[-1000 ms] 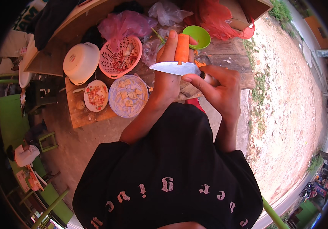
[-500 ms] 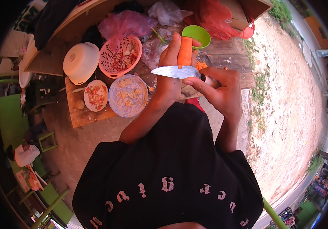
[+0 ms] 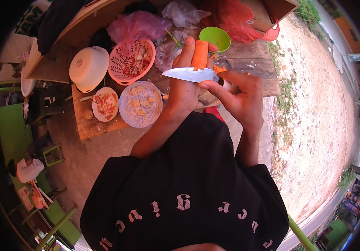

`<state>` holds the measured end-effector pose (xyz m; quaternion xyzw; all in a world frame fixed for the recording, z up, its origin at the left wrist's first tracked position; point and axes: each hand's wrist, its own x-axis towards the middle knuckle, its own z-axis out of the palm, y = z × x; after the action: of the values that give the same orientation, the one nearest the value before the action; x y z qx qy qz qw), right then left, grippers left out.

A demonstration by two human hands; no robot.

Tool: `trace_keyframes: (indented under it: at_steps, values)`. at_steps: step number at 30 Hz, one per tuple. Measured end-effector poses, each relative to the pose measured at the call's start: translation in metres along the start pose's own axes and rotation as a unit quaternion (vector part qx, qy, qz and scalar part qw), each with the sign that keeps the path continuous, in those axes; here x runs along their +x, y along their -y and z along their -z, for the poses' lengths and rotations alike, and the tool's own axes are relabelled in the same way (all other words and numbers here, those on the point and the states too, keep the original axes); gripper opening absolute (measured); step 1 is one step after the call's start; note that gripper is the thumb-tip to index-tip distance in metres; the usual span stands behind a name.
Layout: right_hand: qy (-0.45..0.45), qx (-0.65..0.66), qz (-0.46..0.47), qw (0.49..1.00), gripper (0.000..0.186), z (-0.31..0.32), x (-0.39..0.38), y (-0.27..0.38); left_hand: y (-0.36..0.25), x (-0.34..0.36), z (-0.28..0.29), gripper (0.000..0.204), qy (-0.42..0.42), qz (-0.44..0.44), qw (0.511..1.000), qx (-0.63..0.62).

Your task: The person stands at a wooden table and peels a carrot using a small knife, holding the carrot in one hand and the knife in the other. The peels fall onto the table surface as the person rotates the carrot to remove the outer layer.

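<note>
An orange carrot point(image 3: 200, 53) with a flat cut top stands upright in my left hand point(image 3: 184, 83), the fingers closed around it. My right hand point(image 3: 245, 96) grips the handle of a kitchen knife point(image 3: 191, 75). Its broad silver blade lies across the lower end of the carrot and points left, just over my left palm. Beyond the hands is a bright green bowl point(image 3: 218, 37). Some orange shreds point(image 3: 218, 69) of carrot lie on the table behind the knife, partly hidden by my right hand.
On the wooden table point(image 3: 255, 67) stand a pink basket point(image 3: 121, 76) with shallots or garlic, an overturned white basin point(image 3: 88, 69), a plate point(image 3: 100, 118) of chopped red bits and a bowl point(image 3: 125, 119) of pale chunks. Plastic bags point(image 3: 136, 27) lie behind. A person point(image 3: 28, 169) sits far left.
The knife blade and my right hand have shifted slightly left. The carrot in my left hand has tilted a little and moved slightly left.
</note>
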<state>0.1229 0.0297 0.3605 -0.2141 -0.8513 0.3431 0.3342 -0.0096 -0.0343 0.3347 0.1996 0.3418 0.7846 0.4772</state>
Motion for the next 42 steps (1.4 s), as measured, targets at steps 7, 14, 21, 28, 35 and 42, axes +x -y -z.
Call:
trace_keyframes:
  at_steps: [7, 14, 21, 28, 35, 42]
  values:
    - [-0.005, 0.009, -0.027, 1.0, 0.033, 0.001, -0.002, -0.004, 0.003, -0.002, -0.003, 0.054, -0.039, -0.002, 0.999, 0.023]
    - [-0.001, -0.012, -0.041, 0.999, 0.043, 0.0, 0.0, -0.003, 0.004, -0.002, -0.001, 0.054, -0.054, 0.002, 0.998, 0.012]
    - [-0.003, -0.028, -0.035, 0.999, 0.043, -0.003, 0.003, -0.01, -0.008, 0.006, -0.011, 0.056, -0.139, 0.073, 0.987, 0.018]
    - [0.03, -0.006, -0.053, 0.998, 0.042, -0.011, 0.003, -0.016, -0.003, 0.004, 0.029, 0.057, -0.007, 0.086, 0.994, 0.074]
    - [0.051, -0.012, -0.021, 0.998, 0.035, -0.011, 0.006, -0.013, -0.008, -0.004, 0.04, 0.038, -0.046, 0.072, 0.996, 0.038]
    - [0.051, 0.01, -0.04, 0.998, 0.041, -0.018, 0.007, -0.013, -0.003, -0.012, 0.035, 0.035, -0.132, 0.05, 0.99, 0.026]
